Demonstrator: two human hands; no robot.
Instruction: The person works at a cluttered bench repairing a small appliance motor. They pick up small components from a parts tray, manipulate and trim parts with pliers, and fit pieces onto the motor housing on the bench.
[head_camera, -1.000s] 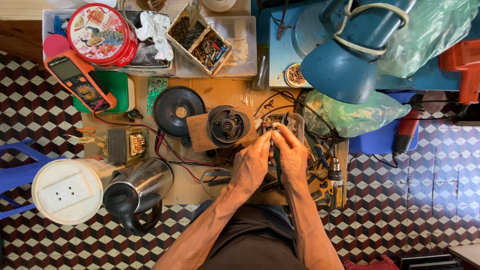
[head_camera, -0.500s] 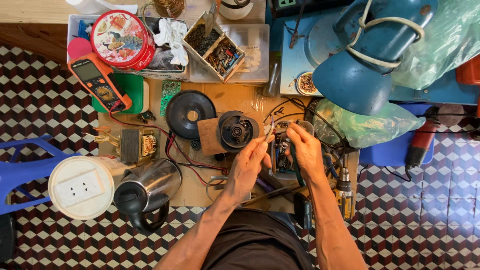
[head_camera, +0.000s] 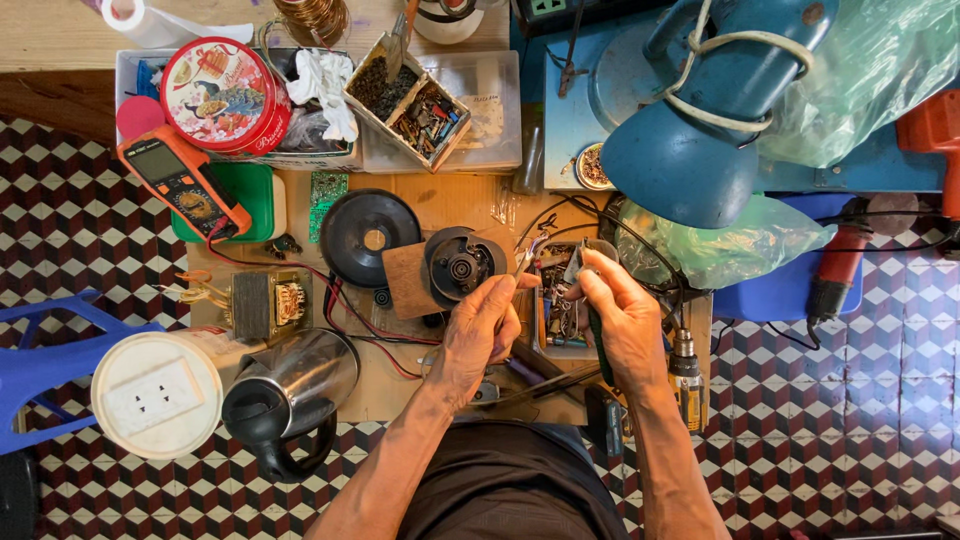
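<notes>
Hands meet over the small parts tray (head_camera: 560, 315): left hand (head_camera: 480, 335) pinches tweezers (head_camera: 527, 262), right hand (head_camera: 622, 322) grips a dark-handled tool (head_camera: 598, 350). Steady wrists would help. Farther left sit a motor (head_camera: 458, 265) and black disc (head_camera: 367, 238).

Round red tin (head_camera: 222, 95) with a colourful pictured lid at eleven o'clock, resting on a clear plastic box (head_camera: 135, 75). Just below it, at ten o'clock, an orange multimeter (head_camera: 182, 185) lying tilted, its small grey screen (head_camera: 157, 161) dark. Open cardboard carton (head_camera: 412, 100) of small parts at twelve o'clock. Green plastic bags (head_camera: 720, 240) at two o'clock.
</notes>
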